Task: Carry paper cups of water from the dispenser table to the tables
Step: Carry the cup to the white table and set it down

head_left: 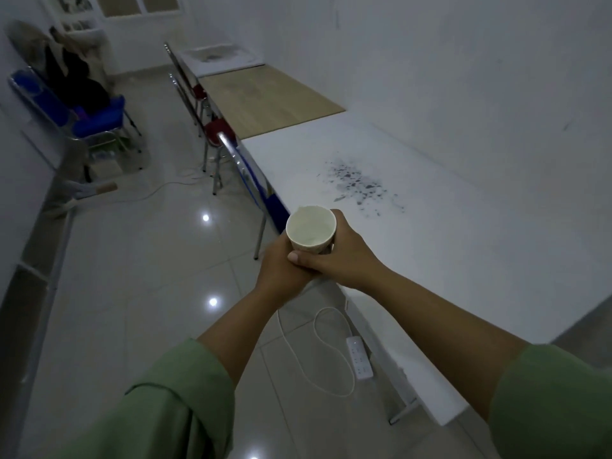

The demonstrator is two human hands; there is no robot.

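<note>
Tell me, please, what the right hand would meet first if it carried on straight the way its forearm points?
Probably the metal-framed chair with the blue seat tucked beside the white table. The right hand, holding the white paper cup, points up-left along the table's edge; depth is unclear.

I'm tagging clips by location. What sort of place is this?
Probably a plain canteen or meeting room: a row of long tables along a white wall, metal-framed chairs tucked in, and a tiled floor.
</note>
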